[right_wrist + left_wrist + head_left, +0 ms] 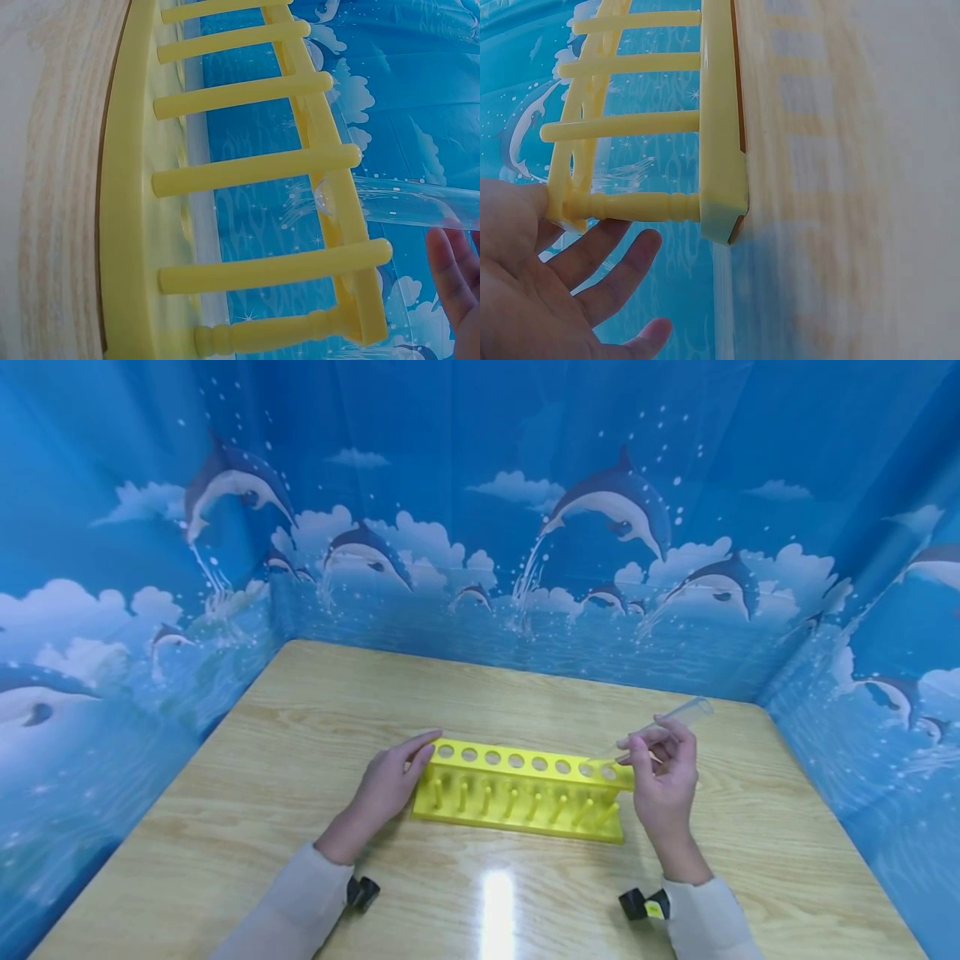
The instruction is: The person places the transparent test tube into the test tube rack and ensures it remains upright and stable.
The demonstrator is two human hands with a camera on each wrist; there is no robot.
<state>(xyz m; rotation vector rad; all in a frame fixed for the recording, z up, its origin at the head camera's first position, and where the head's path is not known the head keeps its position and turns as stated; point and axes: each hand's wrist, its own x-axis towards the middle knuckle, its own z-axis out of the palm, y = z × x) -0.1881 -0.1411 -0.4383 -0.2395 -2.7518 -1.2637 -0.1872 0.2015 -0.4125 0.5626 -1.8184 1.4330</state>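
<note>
Both arms wear long, pale cream sleeves (300, 902) reaching to the wrists. A small black camera clip (363, 892) sits at the left wrist; the right wrist's clip (645, 904) carries a yellow tag.

No readable text, labels, brands or numbers anywhere in these views.

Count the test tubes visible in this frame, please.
1. A single clear test tube is pinched in the right hand, tilted, its rounded bottom entering the end hole on the right of the yellow rack. The other holes look empty.
</note>
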